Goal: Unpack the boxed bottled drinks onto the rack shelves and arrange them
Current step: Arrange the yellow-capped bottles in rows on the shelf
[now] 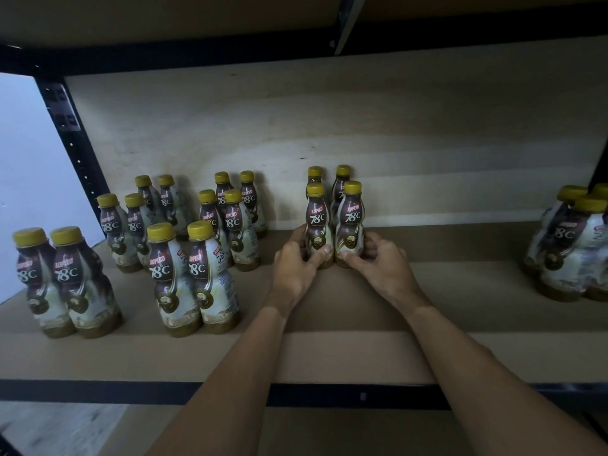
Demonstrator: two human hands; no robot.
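Note:
Two brown coffee bottles with yellow caps stand side by side at the middle of the shelf. My left hand grips the base of the left bottle. My right hand grips the base of the right bottle. Two more bottles stand right behind this pair. Several bottle pairs stand in rows on the left half of the shelf, nearest pair toward the front.
A shrink-wrapped pack of bottles stands at the shelf's right end. A black rack post rises at the left, and the black front rail runs below my forearms. The upper shelf hangs overhead.

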